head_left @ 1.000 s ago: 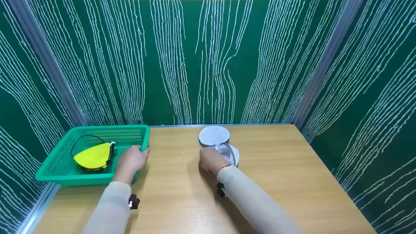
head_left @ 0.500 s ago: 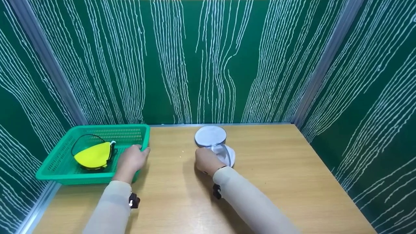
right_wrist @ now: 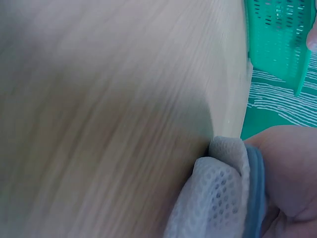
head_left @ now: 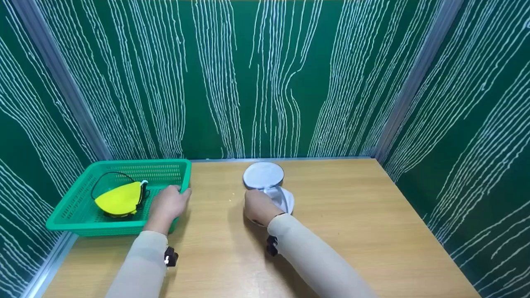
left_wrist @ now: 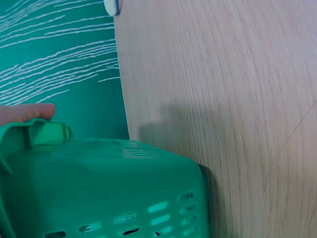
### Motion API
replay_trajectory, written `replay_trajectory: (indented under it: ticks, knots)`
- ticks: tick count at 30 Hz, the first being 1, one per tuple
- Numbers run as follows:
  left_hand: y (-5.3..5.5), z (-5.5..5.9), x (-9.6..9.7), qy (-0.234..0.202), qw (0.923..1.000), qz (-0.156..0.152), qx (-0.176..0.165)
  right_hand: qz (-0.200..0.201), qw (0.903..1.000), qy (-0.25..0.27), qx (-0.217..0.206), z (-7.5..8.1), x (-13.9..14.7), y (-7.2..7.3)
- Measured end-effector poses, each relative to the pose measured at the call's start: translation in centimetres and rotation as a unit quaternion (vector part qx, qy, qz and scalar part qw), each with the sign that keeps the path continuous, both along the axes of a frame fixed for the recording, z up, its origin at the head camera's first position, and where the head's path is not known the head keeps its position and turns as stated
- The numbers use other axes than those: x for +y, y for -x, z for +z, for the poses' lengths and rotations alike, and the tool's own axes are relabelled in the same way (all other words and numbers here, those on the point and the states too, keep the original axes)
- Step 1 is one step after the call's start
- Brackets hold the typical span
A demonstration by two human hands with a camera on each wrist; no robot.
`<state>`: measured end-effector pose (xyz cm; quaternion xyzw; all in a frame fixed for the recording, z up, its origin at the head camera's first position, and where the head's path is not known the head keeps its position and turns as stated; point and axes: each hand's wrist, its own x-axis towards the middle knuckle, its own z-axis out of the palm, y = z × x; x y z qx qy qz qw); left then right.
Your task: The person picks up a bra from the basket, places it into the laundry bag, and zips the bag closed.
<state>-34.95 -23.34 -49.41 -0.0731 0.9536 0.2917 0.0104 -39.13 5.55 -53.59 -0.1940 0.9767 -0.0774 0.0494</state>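
My left hand (head_left: 169, 203) grips the right rim of a green plastic basket (head_left: 103, 226), its fingers over the edge. In the left wrist view the basket's slotted side (left_wrist: 114, 178) fills the lower left. Inside lies a bright yellow pouch-like thing (head_left: 118, 199) with black edging and a black cord loop. My right hand (head_left: 261, 206) holds the near part of a white mesh laundry bag (head_left: 263, 174) with grey-blue trim and a round, flat top. In the right wrist view its mesh (right_wrist: 213, 198) shows beside my curled fingers. The hand covers part of the bag.
The wooden table (head_left: 339, 231) carries both basket and bag. Green walls (head_left: 232, 82) with white wavy lines stand at the back and sides, joined by metal posts (head_left: 414, 82). The basket stands near the table's back left corner.
My right hand has slid the mesh laundry bag a little to the left across the table. The left hand, basket and yellow thing have stayed in place.
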Motion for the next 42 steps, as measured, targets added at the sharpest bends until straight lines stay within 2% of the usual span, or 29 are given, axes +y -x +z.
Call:
replay_trajectory:
  ticks: [9,21,28,31,42]
  knots:
    - [0.0,-0.2,0.1,-0.020,0.9996,0.006,-0.022,-0.009,0.9996,0.026,-0.001,-0.1,-0.9,-0.4]
    - [0.1,-0.2,-0.2,-0.008,0.9997,0.002,-0.022,-0.078,0.9879,0.102,-0.086,0.2,-1.7,-0.8]
    - [0.1,-0.1,-0.2,0.007,0.9999,-0.004,-0.012,-0.078,0.9904,0.085,-0.076,0.6,-2.0,-0.8]
    - [0.2,0.0,0.0,0.003,0.9999,-0.003,-0.016,-0.083,0.9896,0.081,-0.086,0.9,-2.1,-0.9]
    - [0.2,0.0,-0.1,-0.015,0.9994,0.002,-0.031,-0.108,0.9775,0.119,-0.137,2.8,-1.5,-2.0]
